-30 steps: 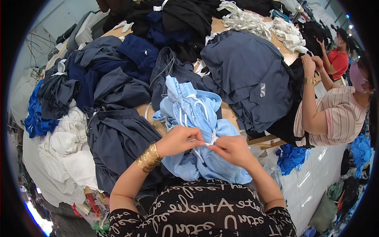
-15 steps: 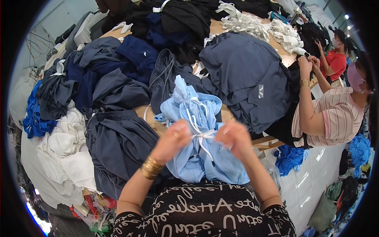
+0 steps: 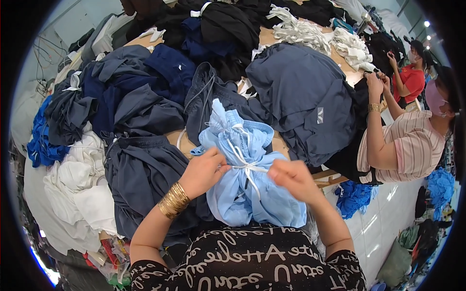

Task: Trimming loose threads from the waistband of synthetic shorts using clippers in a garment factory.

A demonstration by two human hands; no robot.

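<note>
In front of me lies a bunched light blue garment (image 3: 252,203) with a gathered elastic waistband and white drawstrings. A white cord (image 3: 249,168) is knotted at its middle. My left hand (image 3: 206,170) is closed, pinching the cord's left part between thumb and fingertips. On the other side, my right hand (image 3: 293,178) has its fingers closed on the cord's right part. The cord runs taut between both hands, across the knot. A loose drawstring end with a dark tip hangs below the knot.
Dark grey drawstring garments (image 3: 145,179) lie at left, and a large grey bundle (image 3: 306,97) sits at right. White cloth (image 3: 87,189) is heaped far left. White strips (image 3: 301,31) lie at the back. A co-worker in a striped shirt (image 3: 403,140) stands at right; another in red (image 3: 410,80) is beyond.
Both hands were blurred and raised beside the knot; now they are lower and steadier. My left hand has turned, pinching the cord. The garment has shifted slightly toward me.
</note>
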